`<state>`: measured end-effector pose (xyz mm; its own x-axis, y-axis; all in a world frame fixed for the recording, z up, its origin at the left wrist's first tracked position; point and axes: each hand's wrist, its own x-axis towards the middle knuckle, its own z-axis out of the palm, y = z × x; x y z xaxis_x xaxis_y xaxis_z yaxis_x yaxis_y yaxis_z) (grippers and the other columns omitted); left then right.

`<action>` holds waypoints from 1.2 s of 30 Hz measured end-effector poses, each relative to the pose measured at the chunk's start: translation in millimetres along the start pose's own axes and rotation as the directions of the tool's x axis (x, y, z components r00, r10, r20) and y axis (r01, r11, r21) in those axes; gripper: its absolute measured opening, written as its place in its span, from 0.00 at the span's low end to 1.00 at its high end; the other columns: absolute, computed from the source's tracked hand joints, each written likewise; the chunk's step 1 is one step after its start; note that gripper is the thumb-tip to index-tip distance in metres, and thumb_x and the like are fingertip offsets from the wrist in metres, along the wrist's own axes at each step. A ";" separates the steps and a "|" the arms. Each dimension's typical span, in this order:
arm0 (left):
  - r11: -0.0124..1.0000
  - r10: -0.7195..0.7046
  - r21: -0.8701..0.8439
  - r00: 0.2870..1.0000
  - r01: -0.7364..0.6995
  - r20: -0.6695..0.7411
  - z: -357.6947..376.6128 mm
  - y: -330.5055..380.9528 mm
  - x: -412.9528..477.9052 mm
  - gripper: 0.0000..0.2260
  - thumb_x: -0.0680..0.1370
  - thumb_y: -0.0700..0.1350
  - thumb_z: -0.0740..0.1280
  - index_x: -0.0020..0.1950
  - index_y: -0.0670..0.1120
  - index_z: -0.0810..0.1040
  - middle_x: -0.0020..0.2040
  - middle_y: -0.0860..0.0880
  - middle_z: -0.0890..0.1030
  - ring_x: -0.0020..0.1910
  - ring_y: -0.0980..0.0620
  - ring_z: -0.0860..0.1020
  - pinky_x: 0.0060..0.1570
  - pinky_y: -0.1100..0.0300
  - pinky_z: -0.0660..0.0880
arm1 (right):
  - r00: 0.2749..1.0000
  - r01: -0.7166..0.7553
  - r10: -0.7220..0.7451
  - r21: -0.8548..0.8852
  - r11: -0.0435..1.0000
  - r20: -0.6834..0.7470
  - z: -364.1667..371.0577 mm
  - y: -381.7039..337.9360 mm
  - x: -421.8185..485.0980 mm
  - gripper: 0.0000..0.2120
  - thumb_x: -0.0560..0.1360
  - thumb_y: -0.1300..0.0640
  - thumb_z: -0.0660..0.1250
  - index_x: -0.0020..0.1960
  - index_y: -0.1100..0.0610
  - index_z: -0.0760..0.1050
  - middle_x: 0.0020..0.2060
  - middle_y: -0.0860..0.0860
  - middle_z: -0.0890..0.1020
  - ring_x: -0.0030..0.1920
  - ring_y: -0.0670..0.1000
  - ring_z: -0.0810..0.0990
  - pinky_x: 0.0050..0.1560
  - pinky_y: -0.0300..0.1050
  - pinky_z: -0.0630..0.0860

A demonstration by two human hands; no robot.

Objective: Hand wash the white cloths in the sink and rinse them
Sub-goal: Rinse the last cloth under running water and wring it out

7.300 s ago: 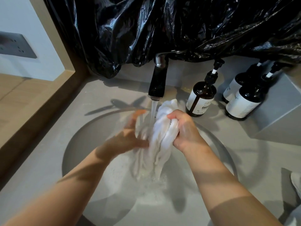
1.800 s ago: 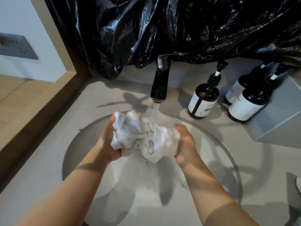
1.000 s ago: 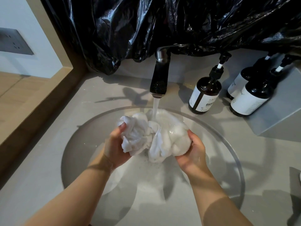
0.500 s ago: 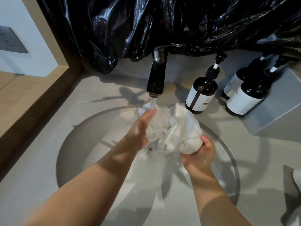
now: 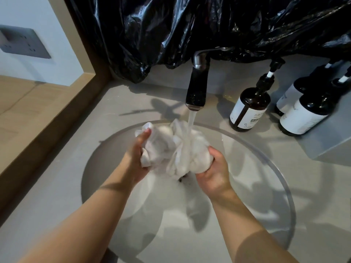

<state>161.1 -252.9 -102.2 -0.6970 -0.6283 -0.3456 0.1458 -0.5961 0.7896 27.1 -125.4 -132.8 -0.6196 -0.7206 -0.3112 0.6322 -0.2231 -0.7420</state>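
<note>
A bunched, wet white cloth (image 5: 171, 149) is held above the round sink basin (image 5: 266, 186), right under the running water from the dark faucet (image 5: 196, 88). My left hand (image 5: 135, 158) grips the cloth's left side, fingers curled over its top. My right hand (image 5: 213, 172) cups and grips the cloth's lower right from beneath. The water stream lands on the middle of the bundle. Whether the bundle is one cloth or more cannot be told.
Three dark pump bottles with white labels (image 5: 250, 109) (image 5: 307, 114) (image 5: 290, 95) stand on the grey counter right of the faucet. Black plastic sheeting (image 5: 190, 25) hangs behind. A wooden ledge (image 5: 38, 114) borders the counter on the left, and a grey box (image 5: 334, 141) sits at the right.
My left hand has slid back from the top of the bundle to its left side, spreading the cloth wider under the stream. My right hand stays beneath the right end.
</note>
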 end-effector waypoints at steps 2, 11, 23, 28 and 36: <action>0.996 0.047 -0.075 0.999 -0.046 0.018 -12.6 1.8 -5.4 0.19 0.74 0.54 0.62 0.56 0.41 0.75 0.46 0.42 0.80 0.39 0.46 0.80 0.38 0.57 0.78 | 1.000 -0.024 0.024 -0.064 0.998 0.005 13.9 1.6 3.5 0.22 0.74 0.52 0.62 0.58 0.70 0.72 0.51 0.64 0.79 0.55 0.59 0.78 0.59 0.52 0.73; 0.996 0.011 -0.091 0.997 -0.004 0.075 8.3 -6.0 -5.2 0.16 0.69 0.55 0.65 0.35 0.44 0.82 0.31 0.46 0.80 0.27 0.51 0.79 0.27 0.65 0.75 | 0.989 -0.064 0.067 0.024 0.998 -0.135 -5.6 -16.2 11.4 0.13 0.66 0.51 0.68 0.45 0.59 0.76 0.38 0.54 0.79 0.42 0.54 0.77 0.43 0.46 0.71; 0.999 -0.019 -0.030 0.998 0.021 0.068 33.1 -4.4 17.3 0.17 0.69 0.56 0.70 0.41 0.43 0.71 0.29 0.46 0.74 0.23 0.51 0.68 0.25 0.63 0.60 | 0.994 -0.051 0.067 0.186 0.981 -0.084 -22.8 -24.2 -2.7 0.09 0.73 0.57 0.62 0.47 0.57 0.79 0.40 0.52 0.84 0.43 0.51 0.83 0.48 0.44 0.77; 1.000 0.005 -0.010 0.998 -0.006 -0.067 5.0 4.0 13.8 0.19 0.79 0.55 0.53 0.42 0.41 0.73 0.31 0.44 0.77 0.23 0.49 0.74 0.21 0.66 0.67 | 0.983 -0.131 0.120 0.077 0.988 0.136 -8.8 -11.9 0.3 0.19 0.73 0.59 0.63 0.63 0.60 0.74 0.54 0.58 0.81 0.54 0.55 0.80 0.54 0.47 0.76; 0.997 0.038 0.065 0.999 -0.038 -0.007 31.7 -9.9 14.0 0.18 0.78 0.49 0.59 0.31 0.43 0.77 0.27 0.47 0.75 0.25 0.51 0.75 0.28 0.62 0.70 | 0.976 -0.076 0.119 0.228 0.971 -0.184 -23.8 -18.9 4.2 0.16 0.69 0.59 0.63 0.57 0.58 0.76 0.48 0.55 0.80 0.52 0.56 0.79 0.60 0.49 0.72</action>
<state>127.6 -239.9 -98.8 -0.6860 -0.6542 -0.3185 0.1259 -0.5378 0.8336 1.4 -108.6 -134.2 -0.6144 -0.6093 -0.5013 0.7667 -0.3111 -0.5616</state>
